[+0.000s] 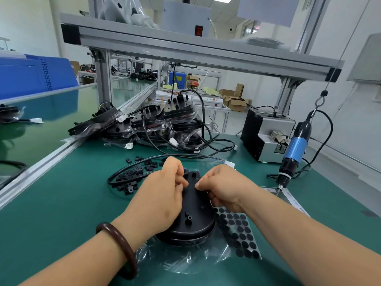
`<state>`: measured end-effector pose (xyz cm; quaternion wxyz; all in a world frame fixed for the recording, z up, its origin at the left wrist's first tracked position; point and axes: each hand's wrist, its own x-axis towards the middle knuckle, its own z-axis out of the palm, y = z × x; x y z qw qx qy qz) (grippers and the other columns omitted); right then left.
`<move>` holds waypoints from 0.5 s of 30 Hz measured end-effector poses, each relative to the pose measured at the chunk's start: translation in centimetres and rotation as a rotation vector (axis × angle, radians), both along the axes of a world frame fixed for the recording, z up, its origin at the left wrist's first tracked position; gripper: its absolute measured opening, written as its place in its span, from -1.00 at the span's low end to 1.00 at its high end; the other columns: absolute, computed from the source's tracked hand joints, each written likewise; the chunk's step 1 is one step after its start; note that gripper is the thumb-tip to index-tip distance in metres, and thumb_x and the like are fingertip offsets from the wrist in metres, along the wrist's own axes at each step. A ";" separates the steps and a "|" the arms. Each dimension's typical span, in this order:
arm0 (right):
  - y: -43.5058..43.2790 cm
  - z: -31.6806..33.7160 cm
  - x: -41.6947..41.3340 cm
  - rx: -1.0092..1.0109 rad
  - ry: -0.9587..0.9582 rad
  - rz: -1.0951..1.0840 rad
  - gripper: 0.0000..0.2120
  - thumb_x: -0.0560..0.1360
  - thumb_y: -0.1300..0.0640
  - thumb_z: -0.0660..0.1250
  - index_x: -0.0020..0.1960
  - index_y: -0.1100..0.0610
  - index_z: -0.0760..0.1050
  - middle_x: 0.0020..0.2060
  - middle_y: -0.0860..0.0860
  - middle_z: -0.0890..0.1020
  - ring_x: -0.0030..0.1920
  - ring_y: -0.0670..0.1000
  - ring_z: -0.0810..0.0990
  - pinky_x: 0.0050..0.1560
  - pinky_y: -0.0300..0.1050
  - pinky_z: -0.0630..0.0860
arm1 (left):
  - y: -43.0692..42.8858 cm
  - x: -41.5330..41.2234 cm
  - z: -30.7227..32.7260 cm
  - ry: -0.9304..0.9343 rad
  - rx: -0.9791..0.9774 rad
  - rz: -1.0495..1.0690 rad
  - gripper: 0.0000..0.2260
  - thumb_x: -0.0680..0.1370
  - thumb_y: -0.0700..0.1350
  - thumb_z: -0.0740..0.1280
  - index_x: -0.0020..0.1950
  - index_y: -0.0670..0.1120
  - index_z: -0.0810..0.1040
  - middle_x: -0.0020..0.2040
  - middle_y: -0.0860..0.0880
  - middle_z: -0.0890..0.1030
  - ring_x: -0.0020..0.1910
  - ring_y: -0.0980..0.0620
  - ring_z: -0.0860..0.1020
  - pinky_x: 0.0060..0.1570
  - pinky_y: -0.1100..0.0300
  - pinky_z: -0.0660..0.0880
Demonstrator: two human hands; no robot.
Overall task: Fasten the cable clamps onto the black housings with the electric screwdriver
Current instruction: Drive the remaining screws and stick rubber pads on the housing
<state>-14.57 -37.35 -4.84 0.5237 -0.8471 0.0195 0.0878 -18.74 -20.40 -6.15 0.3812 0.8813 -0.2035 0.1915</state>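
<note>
One matte green tabletop [61, 223] carries everything. At its back lies a heap [152, 124] of glossy black shells in crinkled clear bags, cables looping out. Nearer, one housing [195, 219], a smooth black oval dome with small round posts, lies on a clear bag [175, 259], its long axis running away from the person, narrow end far. The left hand [162, 195] covers its left flank and the right hand [224, 186] its right. Both hands curl narrow over the far half, fingertips almost meeting; whether they pinch anything I cannot tell. A blue-and-black screwdriver [294, 149] hangs tip-down at right, well apart. A sheet [239, 230] of round black pads lies just beside the housing. Small angular black clamps [132, 178] lie scattered beyond the left hand.
</note>
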 end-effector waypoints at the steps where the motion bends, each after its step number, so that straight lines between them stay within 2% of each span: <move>1: 0.0 0.0 0.0 0.001 -0.001 0.001 -0.93 0.43 0.28 0.37 -0.21 0.22 0.50 -0.56 0.08 0.35 -0.55 0.02 0.28 -0.43 -0.14 0.19 | 0.0 0.0 0.0 0.001 0.002 0.002 -0.71 0.52 -0.26 0.21 -0.08 0.13 0.21 -0.13 0.17 0.59 -0.11 0.22 0.54 -0.09 0.30 0.45; 15: 0.2 0.0 -0.1 0.008 -0.022 0.000 -0.89 0.42 0.31 0.35 -0.17 0.16 0.46 -0.55 0.06 0.29 -0.58 0.00 0.23 -0.51 -0.26 0.17 | 0.0 -0.4 0.6 0.010 0.058 -0.010 -0.73 0.54 -0.22 0.21 -0.09 0.13 0.19 -0.09 0.21 0.60 -0.07 0.24 0.53 -0.02 0.13 0.50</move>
